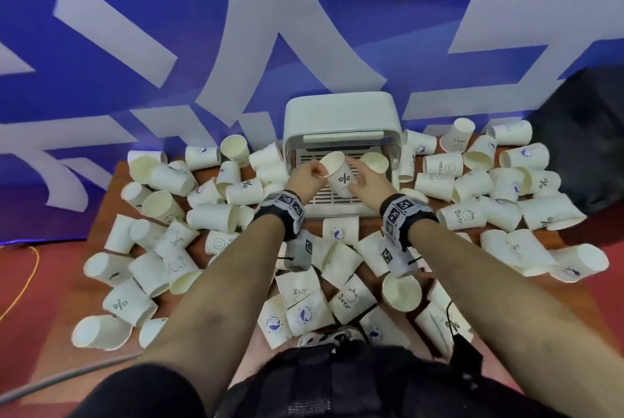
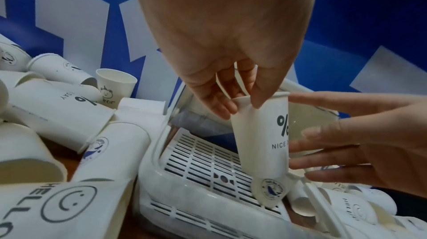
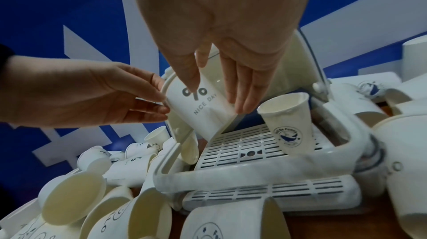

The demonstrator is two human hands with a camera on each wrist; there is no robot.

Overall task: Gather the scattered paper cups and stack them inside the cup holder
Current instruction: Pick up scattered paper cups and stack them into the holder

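Both hands hold one white "%" paper cup point(image 1: 340, 177) tilted over the slatted tray of the white cup holder point(image 1: 334, 206), whose lid point(image 1: 341, 113) stands raised behind. My left hand point(image 1: 317, 170) pinches the cup's rim point(image 2: 242, 99) between thumb and fingers. From the other side my right hand point(image 1: 354, 178) pinches the cup's side point(image 3: 203, 107) with thumb and fingers. A whale-logo cup point(image 3: 289, 129) stands upright in the holder's right part. Another whale-logo cup point(image 2: 270, 191) shows just below the held one; I cannot tell whether they are nested.
Several loose paper cups point(image 1: 162, 205) lie scattered over the brown table point(image 1: 101, 215) on all sides of the holder, some under my forearms. A blue and white banner point(image 1: 304, 12) rises behind. A black bag point(image 1: 587, 134) sits far right, and an orange cable point(image 1: 23, 282) lies on the left floor.
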